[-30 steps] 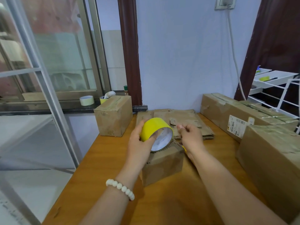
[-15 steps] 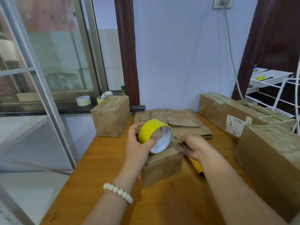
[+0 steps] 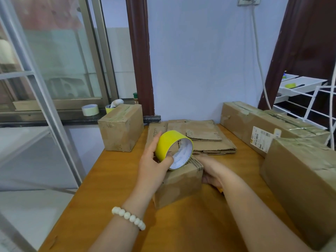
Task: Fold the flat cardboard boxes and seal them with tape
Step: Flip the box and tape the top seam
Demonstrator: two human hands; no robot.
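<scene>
Because the tape has to feed across the lid, the left hand (image 3: 154, 166) grips the yellow tape roll (image 3: 173, 150) by its rim, thumb over the edge. It stands the roll on edge on top of the small box (image 3: 179, 186) in the middle of the desk (image 3: 112, 179). The right hand (image 3: 211, 172) lies against the box's side at 3 o'clock, most likely steadying it or pressing down a tape end. Its fingertips are hidden behind the corner, so I cannot tell whether they pinch anything or lie flat. No strip of tape shows clearly on the lid.

Just past the box at 12 o'clock waits the stack of flat cardboard (image 3: 211, 144), not yet folded. A sealed box (image 3: 121, 128) stands at 10 o'clock and a long box (image 3: 254, 122) at 2 o'clock. A big box (image 3: 300, 182) at 3 o'clock is near enough, I judge, to crowd the right elbow. A sliver of something yellow (image 3: 221, 190) peeps out under the right wrist; what it is I cannot say. A spare roll (image 3: 90, 110) sits on the window ledge, far out at 10 o'clock.
</scene>
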